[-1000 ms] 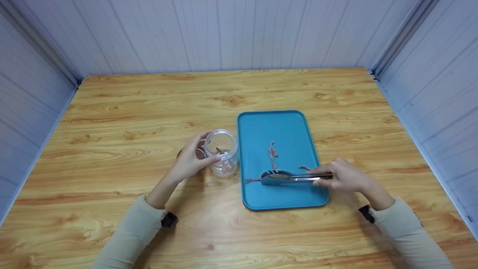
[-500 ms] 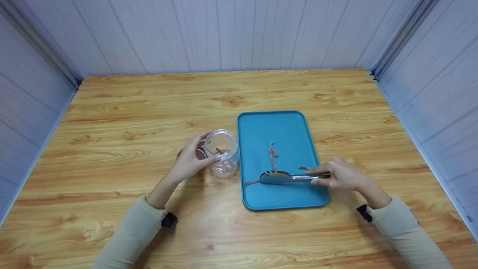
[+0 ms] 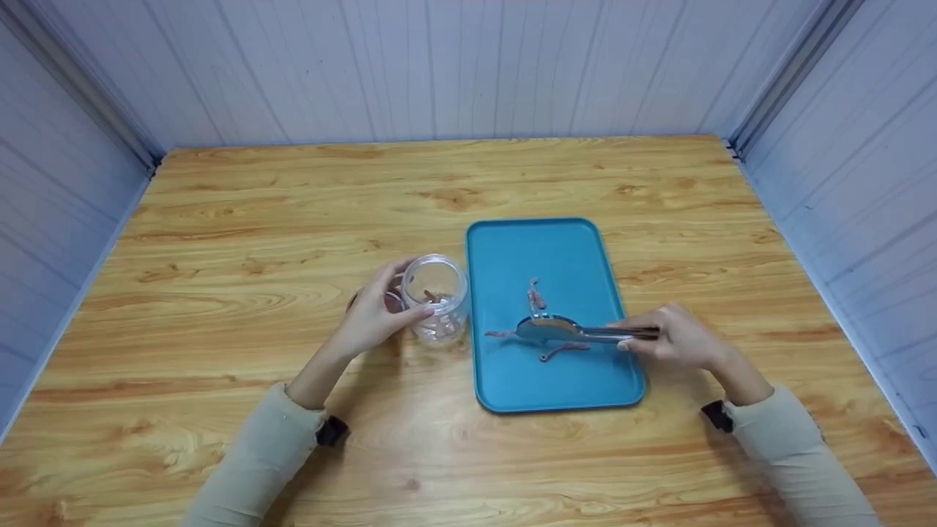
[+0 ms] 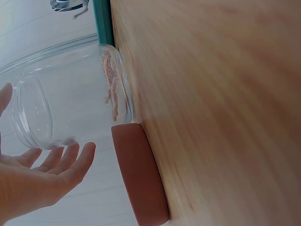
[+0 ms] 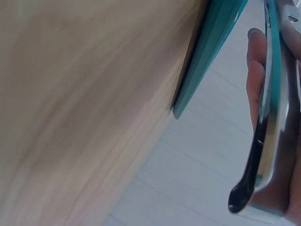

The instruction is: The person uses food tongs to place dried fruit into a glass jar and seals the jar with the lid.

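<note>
Leftward, tongs (image 3: 578,332) jut from right grip (image 3: 677,340).

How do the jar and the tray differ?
The jar is clear, round and deep; the tray is blue, rectangular and shallow.
The left hand holds the jar; tongs in the right hand extend over the tray.
Both bear reddish strips and stand on the table.

Tray (image 3: 571,384): on the worktop (image 3: 293,205), right of the jar (image 4: 70,96)
Disc (image 4: 141,176): on the worktop, just left of the jar
Tongs (image 3: 549,329): over the tray
Strips (image 3: 565,349): in the jar's bottom; on the tray
</note>
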`<state>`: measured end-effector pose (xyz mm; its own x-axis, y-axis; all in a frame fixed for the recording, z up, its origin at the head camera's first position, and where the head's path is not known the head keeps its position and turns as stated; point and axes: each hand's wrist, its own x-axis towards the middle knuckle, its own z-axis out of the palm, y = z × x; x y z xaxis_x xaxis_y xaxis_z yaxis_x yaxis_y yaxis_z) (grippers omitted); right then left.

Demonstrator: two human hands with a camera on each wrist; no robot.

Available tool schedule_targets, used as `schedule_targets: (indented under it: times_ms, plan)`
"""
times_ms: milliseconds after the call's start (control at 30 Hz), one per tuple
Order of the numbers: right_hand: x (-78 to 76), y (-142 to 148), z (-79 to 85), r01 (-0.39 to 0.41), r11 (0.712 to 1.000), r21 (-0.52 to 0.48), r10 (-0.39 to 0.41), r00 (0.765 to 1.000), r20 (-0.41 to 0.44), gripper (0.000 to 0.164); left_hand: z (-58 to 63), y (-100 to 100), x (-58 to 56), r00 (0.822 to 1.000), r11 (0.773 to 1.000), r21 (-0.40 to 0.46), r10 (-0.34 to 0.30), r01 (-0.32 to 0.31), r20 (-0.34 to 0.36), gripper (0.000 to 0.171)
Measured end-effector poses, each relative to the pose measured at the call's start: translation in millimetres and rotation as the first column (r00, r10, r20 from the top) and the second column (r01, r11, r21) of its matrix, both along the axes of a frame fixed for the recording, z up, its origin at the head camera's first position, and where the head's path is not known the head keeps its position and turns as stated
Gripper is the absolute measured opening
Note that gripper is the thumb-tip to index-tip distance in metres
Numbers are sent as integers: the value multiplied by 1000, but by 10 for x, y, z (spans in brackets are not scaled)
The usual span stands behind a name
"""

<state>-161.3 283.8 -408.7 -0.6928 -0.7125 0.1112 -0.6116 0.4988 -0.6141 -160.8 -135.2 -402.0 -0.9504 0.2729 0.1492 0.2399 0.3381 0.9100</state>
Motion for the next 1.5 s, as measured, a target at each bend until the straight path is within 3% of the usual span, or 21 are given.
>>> schedule_targets:
  times_ms: [400,767,1133,1500]
  plan:
    - [-60,69,102,58,995,-77,-61,998,-32,23,0,-8,0,1000,1000,-6,-2,2,17,71]
    - [-150,98,256,30,989,-144,-45,993,-106,21,12,-5,12,1000,1000,-10,2,-2,14,70]
    - [-156,-54,522,22,984,-179,-51,986,-159,21,-8,-8,-6,1000,1000,-13,-4,5,13,70]
    - [-294,-108,591,-3,987,-163,-25,985,-172,25,1,-7,-6,1000,1000,4,-8,8,10,69]
